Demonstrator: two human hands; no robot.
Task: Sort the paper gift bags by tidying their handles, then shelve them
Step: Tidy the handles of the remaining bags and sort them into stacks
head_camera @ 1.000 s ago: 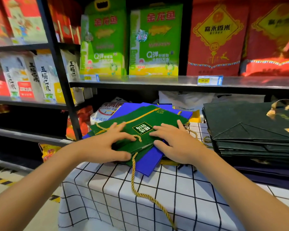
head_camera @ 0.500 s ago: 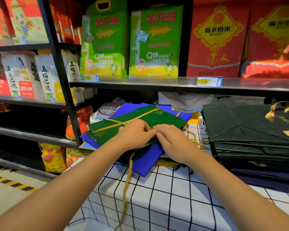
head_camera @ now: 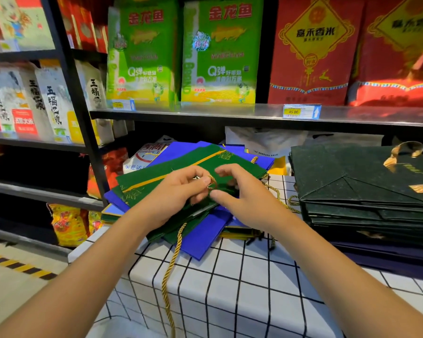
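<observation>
On a grid-patterned table (head_camera: 230, 284) in front of shop shelving (head_camera: 205, 114), a person works on the gold cord handle (head_camera: 171, 264) of a green paper gift bag (head_camera: 161, 176) that lies flat on top of a loose pile of blue gift bags (head_camera: 205, 230). From the left: the left hand (head_camera: 178, 191) rests on the middle of the green bag, fingers curled, thumb and forefinger pinching a small loop of the cord just above the bag's face. Directly beside it, the right hand (head_camera: 244, 198) hovers with fingers half-curled around the same loop (whether it actually grips the cord cannot be told through the blur). Below the hands, the rest of the cord runs out from under the bag's near edge and hangs straight down over the table's front, toward the person. That is the relation the next move seems to turn on: the slack lies nearer than both hands, its length pointing at the person, and the left hand is closer to its line. Farther right, well apart from the hands, stands a neat stack of dark green bags (head_camera: 357, 191), likely already tidied; nothing here looks shelved yet.
</observation>
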